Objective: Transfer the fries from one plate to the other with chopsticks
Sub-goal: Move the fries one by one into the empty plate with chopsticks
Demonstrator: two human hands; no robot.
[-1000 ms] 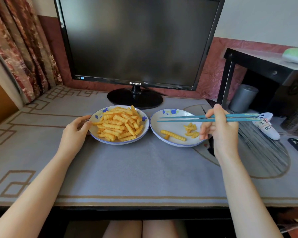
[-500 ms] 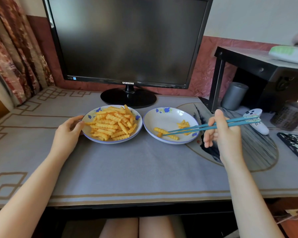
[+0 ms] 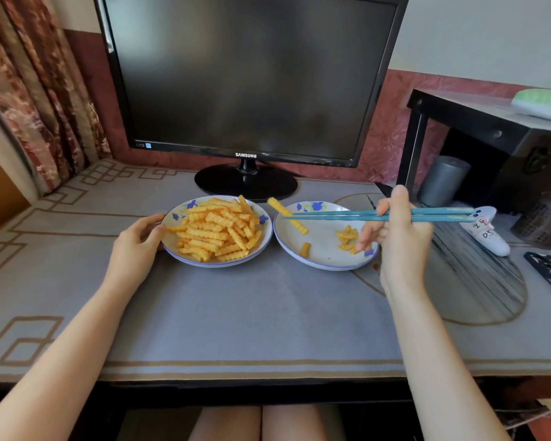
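Observation:
A white plate with blue flowers (image 3: 177, 216) carries a big heap of crinkle fries (image 3: 218, 232). My left hand (image 3: 137, 246) grips its left rim. Beside it on the right is a matching plate (image 3: 318, 253) with a short fry piece (image 3: 305, 249) and a few small fries (image 3: 347, 238). My right hand (image 3: 398, 243) holds blue chopsticks (image 3: 347, 214) level, tips pointing left. The tips pinch one long fry (image 3: 287, 214), lifted and slanted above the right plate's left edge.
A dark monitor (image 3: 245, 74) on a black round stand (image 3: 245, 183) sits just behind the plates. To the right are a black side shelf (image 3: 490, 122), a grey cylinder (image 3: 442, 179), a white object (image 3: 487, 230), a dark basket (image 3: 541, 221) and a round mat (image 3: 474, 281).
The chopstick tips dipped to the long fry lying in the right plate and have lifted it up and leftward. My left hand stayed at the full plate's rim.

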